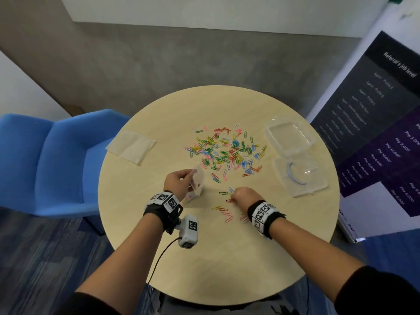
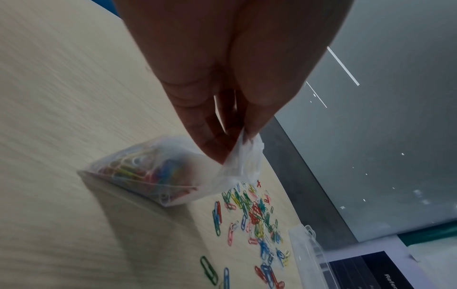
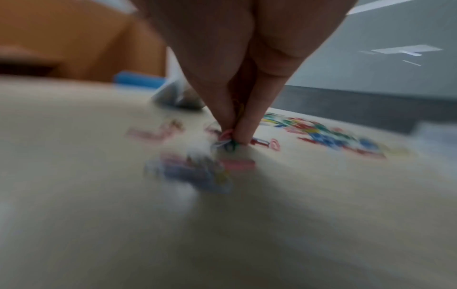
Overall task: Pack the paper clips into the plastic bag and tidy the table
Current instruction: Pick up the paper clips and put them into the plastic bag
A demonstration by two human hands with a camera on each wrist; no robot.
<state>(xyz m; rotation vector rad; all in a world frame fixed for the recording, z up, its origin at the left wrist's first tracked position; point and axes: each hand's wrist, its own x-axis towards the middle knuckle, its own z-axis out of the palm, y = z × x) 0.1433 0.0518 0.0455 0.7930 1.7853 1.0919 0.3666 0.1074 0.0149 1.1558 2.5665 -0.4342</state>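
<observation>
The left hand [image 1: 178, 181] pinched the plastic bag [image 2: 153, 172] by its rim; it could sag shut. The right hand [image 1: 243, 196] pinched several paper clips [image 3: 226, 139], which might slip out.

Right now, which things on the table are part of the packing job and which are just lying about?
In the job:
- plastic bag, partly filled, pinched by the left hand
- loose paper clips on the table
- right hand, pinching up clips

Lying about:
- open clear plastic case
- flat spare bags
- blue chair

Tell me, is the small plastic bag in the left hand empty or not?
Not empty. The plastic bag holds coloured paper clips at its bottom; the left hand pinches its top edge.
</observation>
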